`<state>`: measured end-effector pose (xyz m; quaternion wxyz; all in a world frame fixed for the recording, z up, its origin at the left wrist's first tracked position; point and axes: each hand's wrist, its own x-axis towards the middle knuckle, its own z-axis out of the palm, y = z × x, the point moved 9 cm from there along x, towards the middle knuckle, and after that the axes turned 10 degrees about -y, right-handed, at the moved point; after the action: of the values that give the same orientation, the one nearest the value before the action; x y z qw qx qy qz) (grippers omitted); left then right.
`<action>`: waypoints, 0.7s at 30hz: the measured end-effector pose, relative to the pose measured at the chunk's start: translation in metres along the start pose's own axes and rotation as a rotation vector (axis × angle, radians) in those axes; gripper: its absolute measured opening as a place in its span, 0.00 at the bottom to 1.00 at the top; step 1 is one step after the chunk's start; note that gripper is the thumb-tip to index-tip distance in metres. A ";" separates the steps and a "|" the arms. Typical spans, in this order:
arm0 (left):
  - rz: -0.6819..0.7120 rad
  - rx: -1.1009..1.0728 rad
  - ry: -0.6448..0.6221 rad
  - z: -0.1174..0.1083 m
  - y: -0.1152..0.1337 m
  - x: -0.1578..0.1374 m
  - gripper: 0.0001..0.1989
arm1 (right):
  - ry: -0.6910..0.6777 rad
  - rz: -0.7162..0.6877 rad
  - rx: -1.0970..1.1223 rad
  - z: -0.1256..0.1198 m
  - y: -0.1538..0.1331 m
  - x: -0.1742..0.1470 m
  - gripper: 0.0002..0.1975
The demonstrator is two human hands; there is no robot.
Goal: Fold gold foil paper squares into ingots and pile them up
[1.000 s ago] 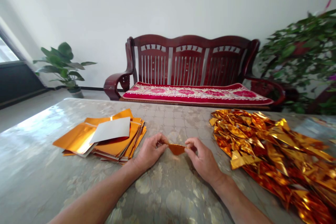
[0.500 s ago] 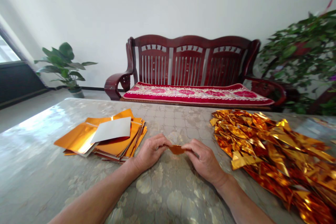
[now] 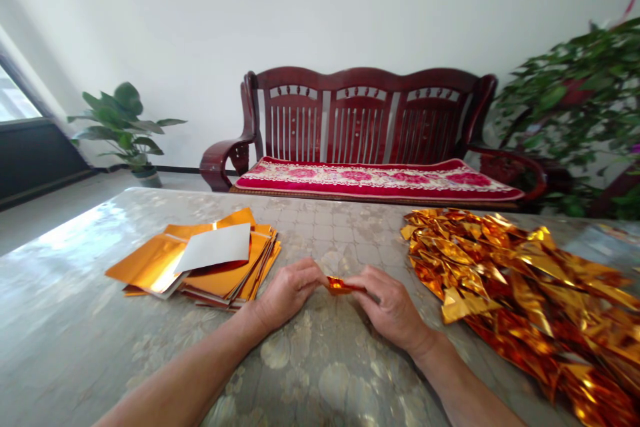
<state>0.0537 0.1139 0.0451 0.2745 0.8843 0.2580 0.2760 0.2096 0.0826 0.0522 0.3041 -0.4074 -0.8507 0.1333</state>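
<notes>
A small folded piece of gold foil paper (image 3: 338,285) is stretched between my two hands, just above the table. My left hand (image 3: 293,288) pinches its left end, and my right hand (image 3: 384,300) pinches its right end. Fingers cover both ends of the piece. To the left lies a loose stack of flat gold foil sheets (image 3: 145,260), with one sheet (image 3: 215,247) on top showing its pale grey back. On the right spreads a big heap of folded gold foil pieces (image 3: 505,280), close to my right forearm.
The table (image 3: 320,373) has a shiny patterned cover. Clear plastic (image 3: 600,243) lies behind the foil heap at the right. Past the far edge stands a dark red wooden bench (image 3: 357,123) with a patterned red cushion (image 3: 380,177). Potted plants (image 3: 125,123) flank it.
The foil piece between my fingers has tilted and its face now catches brighter light. Both hands keep nearly the same place and grip. The stack and heap look unchanged.
</notes>
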 end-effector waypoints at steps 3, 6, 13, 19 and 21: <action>-0.005 0.017 -0.008 0.001 -0.001 -0.001 0.13 | 0.001 -0.055 -0.081 -0.001 -0.006 0.000 0.11; -0.015 0.044 -0.009 0.002 -0.004 -0.002 0.13 | 0.010 -0.131 -0.186 -0.002 -0.016 -0.002 0.14; -0.065 0.182 -0.065 0.006 -0.002 -0.004 0.12 | -0.013 -0.129 -0.223 -0.004 -0.018 0.001 0.13; -0.029 0.266 -0.104 0.009 0.007 -0.005 0.14 | 0.004 -0.091 -0.154 -0.005 -0.013 0.001 0.11; -0.017 0.271 -0.130 0.012 0.008 -0.006 0.15 | 0.007 -0.090 -0.139 -0.005 -0.012 0.001 0.11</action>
<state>0.0596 0.1006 0.0398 0.1711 0.9271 0.2818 0.1786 0.2045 0.0751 0.0620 0.2838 -0.3895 -0.8742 0.0587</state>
